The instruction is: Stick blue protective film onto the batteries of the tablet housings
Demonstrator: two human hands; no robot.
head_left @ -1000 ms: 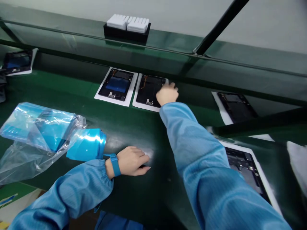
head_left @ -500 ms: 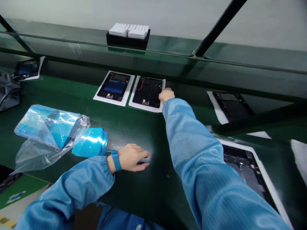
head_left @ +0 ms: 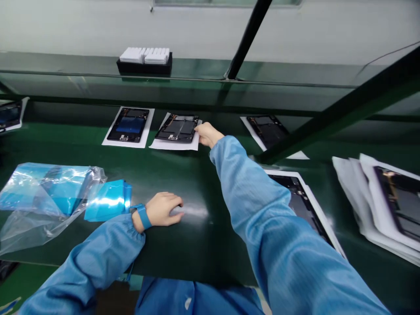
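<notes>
My right hand (head_left: 208, 133) pinches the right edge of an opened tablet (head_left: 177, 128), a dark slab with exposed inner parts. The tablet is tilted, its right side raised off the white sheet (head_left: 193, 143) beneath it. To its left, another opened tablet (head_left: 133, 127) with a blue film patch lies flat on its own white sheet. My left hand (head_left: 162, 209) rests on the green table, thumb and fingers apart, with a blue band round the wrist. Near that wrist lie shiny blue film sheets (head_left: 106, 201), partly in a clear plastic bag (head_left: 42, 188).
At right is a stack of white sheets (head_left: 357, 197) bearing an opened tablet (head_left: 403, 201). A larger white-edged panel (head_left: 303, 203) lies partly under my right arm. A dark slanted post (head_left: 344, 105) crosses the right side. A black tray (head_left: 144, 68) of white blocks stands on the back shelf.
My right hand has raised the tablet's right side, and the tablet has turned on its sheet. The view has swung right, showing the stack. My left hand stays on the table.
</notes>
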